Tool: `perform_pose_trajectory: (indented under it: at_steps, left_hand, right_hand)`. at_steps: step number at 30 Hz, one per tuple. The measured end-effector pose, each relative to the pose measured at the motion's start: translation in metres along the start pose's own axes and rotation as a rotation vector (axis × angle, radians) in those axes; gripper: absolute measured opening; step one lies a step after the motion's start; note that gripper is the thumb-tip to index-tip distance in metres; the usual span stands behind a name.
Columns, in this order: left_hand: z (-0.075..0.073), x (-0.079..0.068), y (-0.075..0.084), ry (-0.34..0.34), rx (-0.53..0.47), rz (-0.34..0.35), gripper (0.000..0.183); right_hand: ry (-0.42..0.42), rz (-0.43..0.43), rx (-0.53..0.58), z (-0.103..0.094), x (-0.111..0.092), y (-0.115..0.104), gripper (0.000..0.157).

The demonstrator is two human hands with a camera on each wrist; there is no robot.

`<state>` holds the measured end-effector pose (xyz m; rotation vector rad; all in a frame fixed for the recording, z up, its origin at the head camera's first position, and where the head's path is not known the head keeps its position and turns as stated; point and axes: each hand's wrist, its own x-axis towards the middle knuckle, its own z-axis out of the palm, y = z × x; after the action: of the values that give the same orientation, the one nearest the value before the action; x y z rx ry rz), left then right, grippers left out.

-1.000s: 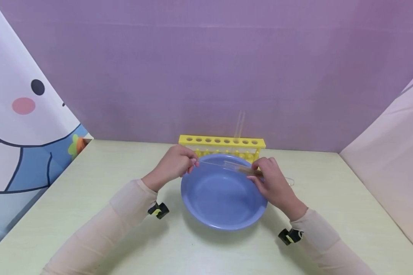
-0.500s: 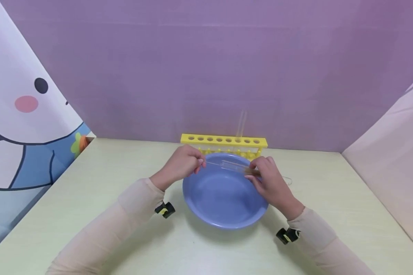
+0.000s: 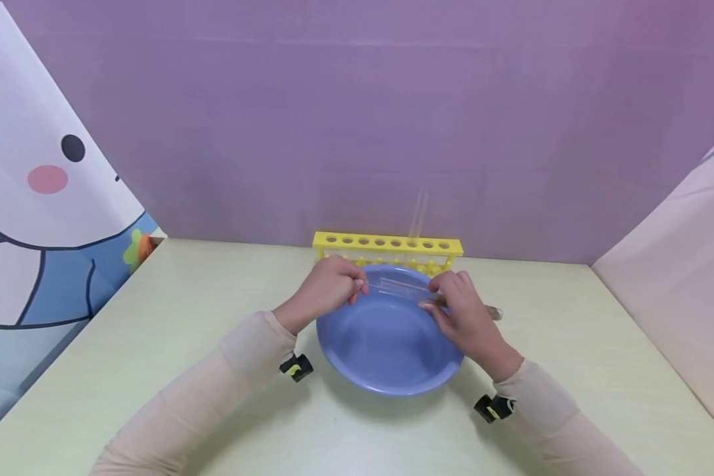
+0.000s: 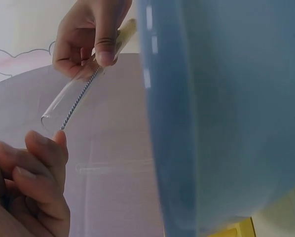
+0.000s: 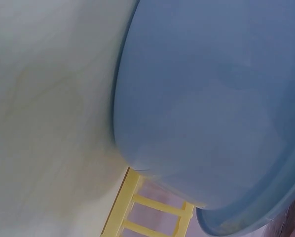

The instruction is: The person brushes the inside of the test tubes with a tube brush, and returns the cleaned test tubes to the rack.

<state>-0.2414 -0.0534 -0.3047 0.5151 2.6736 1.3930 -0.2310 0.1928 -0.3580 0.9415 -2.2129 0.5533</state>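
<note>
Pale sleeves [image 3: 226,370] cover my forearms, and at each wrist sits a black block, the left one [image 3: 296,367] and the right one [image 3: 494,408] both bearing a yellow patch too small to make out. My left hand [image 3: 327,287] pinches the twisted wire of a brush [image 4: 80,98]. My right hand [image 3: 467,314] has thumb and fingers around a clear tube [image 3: 404,291], its mouth toward my left hand; the brush runs inside, tan bristles toward the far end. The tube lies above the back part of a blue basin [image 3: 387,350], its closed end reaching past the basin's right rim. The basin stands on the pale table [image 3: 363,439]. Just behind it is a yellow rack [image 3: 387,243], with a second tube [image 3: 418,215] upright in the sixth hole from the left. Beyond hang a purple cloth [image 3: 357,119] and, at left, a sheet [image 3: 12,218] printed with a pink-cheeked cartoon figure.
</note>
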Motion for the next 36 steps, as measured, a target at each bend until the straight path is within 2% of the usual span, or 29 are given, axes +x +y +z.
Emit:
perform_pose_trajectory:
  at_steps: [12,20,28,33,36]
  left_hand:
    - [0.004,0.000,-0.003,-0.005,0.020,0.009,0.027]
    - [0.004,-0.003,-0.007,0.044,0.080,0.105,0.024]
    - [0.002,-0.003,-0.009,0.146,0.222,0.239,0.025]
    - [0.001,-0.003,-0.009,0.191,0.285,0.308,0.026]
    - [0.000,-0.003,-0.008,0.204,0.300,0.324,0.025]
  right_hand:
    - [-0.009,0.003,0.013,0.000,0.000,-0.001,0.034]
    - [-0.037,0.004,-0.004,-0.002,0.005,0.001,0.032]
    - [-0.007,-0.003,-0.008,-0.001,0.009,0.002,0.034]
    - [-0.029,-0.005,0.015,-0.003,0.010,0.003,0.032]
    - [-0.038,-0.010,0.034,-0.005,0.011,0.004,0.031]
